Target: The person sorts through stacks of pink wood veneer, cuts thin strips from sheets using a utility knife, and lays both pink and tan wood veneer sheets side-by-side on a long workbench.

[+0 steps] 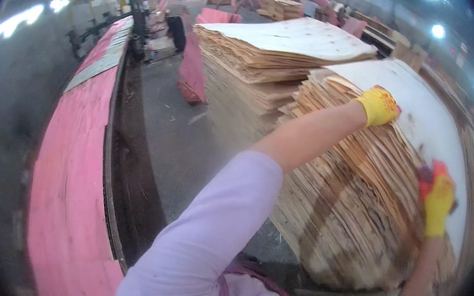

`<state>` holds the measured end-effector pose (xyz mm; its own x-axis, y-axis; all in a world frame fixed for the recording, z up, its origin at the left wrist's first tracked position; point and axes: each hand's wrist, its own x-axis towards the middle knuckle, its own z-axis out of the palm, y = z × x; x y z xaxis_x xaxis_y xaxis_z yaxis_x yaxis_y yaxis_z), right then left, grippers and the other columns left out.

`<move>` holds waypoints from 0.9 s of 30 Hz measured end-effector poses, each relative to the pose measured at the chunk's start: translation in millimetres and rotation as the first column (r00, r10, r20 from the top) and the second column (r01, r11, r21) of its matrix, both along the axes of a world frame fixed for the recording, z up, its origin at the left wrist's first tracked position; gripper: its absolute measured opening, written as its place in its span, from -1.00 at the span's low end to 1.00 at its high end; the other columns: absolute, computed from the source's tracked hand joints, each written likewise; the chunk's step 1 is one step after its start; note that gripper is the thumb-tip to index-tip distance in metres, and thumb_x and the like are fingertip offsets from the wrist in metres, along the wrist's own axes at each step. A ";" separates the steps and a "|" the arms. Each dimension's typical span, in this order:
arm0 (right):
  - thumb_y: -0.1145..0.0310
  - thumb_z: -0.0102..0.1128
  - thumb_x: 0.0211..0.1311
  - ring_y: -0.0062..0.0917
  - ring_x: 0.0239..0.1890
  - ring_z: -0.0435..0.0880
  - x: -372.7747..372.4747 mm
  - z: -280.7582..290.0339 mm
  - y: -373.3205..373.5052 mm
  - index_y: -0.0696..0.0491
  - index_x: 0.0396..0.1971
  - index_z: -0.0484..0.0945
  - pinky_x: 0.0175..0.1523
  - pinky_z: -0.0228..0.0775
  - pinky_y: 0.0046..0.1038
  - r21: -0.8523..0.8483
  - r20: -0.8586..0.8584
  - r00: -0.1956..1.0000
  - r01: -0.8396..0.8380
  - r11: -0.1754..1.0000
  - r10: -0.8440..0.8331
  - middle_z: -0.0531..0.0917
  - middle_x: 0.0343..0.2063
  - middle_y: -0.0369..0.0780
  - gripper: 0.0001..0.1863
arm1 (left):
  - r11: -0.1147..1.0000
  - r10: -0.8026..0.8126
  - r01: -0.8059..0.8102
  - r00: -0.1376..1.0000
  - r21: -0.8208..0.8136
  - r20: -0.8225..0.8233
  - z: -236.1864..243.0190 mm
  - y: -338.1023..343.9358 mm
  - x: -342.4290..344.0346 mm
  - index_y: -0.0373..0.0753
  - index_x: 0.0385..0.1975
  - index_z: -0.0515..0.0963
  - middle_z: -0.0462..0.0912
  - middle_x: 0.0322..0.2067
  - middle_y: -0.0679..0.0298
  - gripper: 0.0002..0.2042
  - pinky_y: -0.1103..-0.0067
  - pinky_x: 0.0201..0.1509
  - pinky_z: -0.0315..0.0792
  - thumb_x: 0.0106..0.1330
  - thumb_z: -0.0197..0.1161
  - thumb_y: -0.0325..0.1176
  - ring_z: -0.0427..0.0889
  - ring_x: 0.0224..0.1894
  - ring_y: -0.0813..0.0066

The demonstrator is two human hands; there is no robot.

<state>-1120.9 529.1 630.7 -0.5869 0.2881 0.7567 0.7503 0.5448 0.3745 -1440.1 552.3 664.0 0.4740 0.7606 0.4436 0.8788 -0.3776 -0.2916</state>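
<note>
A tall stack of thin wood veneer sheets (352, 199) stands in front of me on the right, its ragged brown edges facing me. On top lies a pale veneer sheet (424, 103). My left hand (379, 106), in a yellow glove, reaches across to the edge of this top sheet. Its fingers are curled closed over the edge, with the fingertips hidden. Further right and nearer to me, my right hand (439, 202) is at the same sheet's near edge. That glove is yellow with red at the fingers, which are smeared, so their grip is unclear.
Behind is another veneer stack (293, 39) with a white top. A long row of pink sheets (73, 161) runs along the left, beside a dark rail. Between lies grey floor (192, 143), with a pink sheet (193, 69) standing upright. People and more stacks are far back.
</note>
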 end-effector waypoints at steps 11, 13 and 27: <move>0.27 0.29 -0.15 -0.27 -0.33 0.53 -27.8 25.8 -174.1 0.08 -0.25 0.39 -0.21 0.31 -0.24 -0.228 0.397 0.837 0.487 0.843 -0.377 0.54 -0.39 -0.16 -0.58 | 0.927 -0.144 0.240 0.937 0.289 -0.317 -6.9 -151.7 -20.5 -0.26 -0.21 0.42 0.51 -0.48 0.24 -0.78 0.42 -0.47 0.44 0.15 0.04 -0.37 0.58 -0.44 0.42; 0.27 0.27 -0.17 -0.32 -0.31 0.53 -50.9 25.1 -241.2 0.09 -0.20 0.36 -0.20 0.31 -0.28 -0.180 0.416 0.846 0.436 0.882 -0.334 0.52 -0.40 -0.18 -0.53 | 0.881 -0.065 0.212 0.940 0.423 -0.335 -13.7 -215.5 -39.4 -0.25 -0.27 0.43 0.45 -0.54 0.31 -0.79 0.49 -0.54 0.37 0.11 0.08 -0.36 0.53 -0.51 0.50; 0.31 0.29 -0.49 -0.34 -0.32 0.51 -158.2 -66.5 -622.2 0.06 0.06 0.42 -0.16 0.31 -0.25 -0.461 0.135 0.863 0.489 0.740 -0.486 0.53 -0.02 -0.11 -0.17 | 0.803 0.011 0.560 0.325 -0.201 0.946 -15.9 -417.0 -245.3 -0.26 0.20 0.27 0.32 0.19 0.16 -0.34 0.50 0.19 0.29 0.16 0.23 0.01 0.32 0.19 0.44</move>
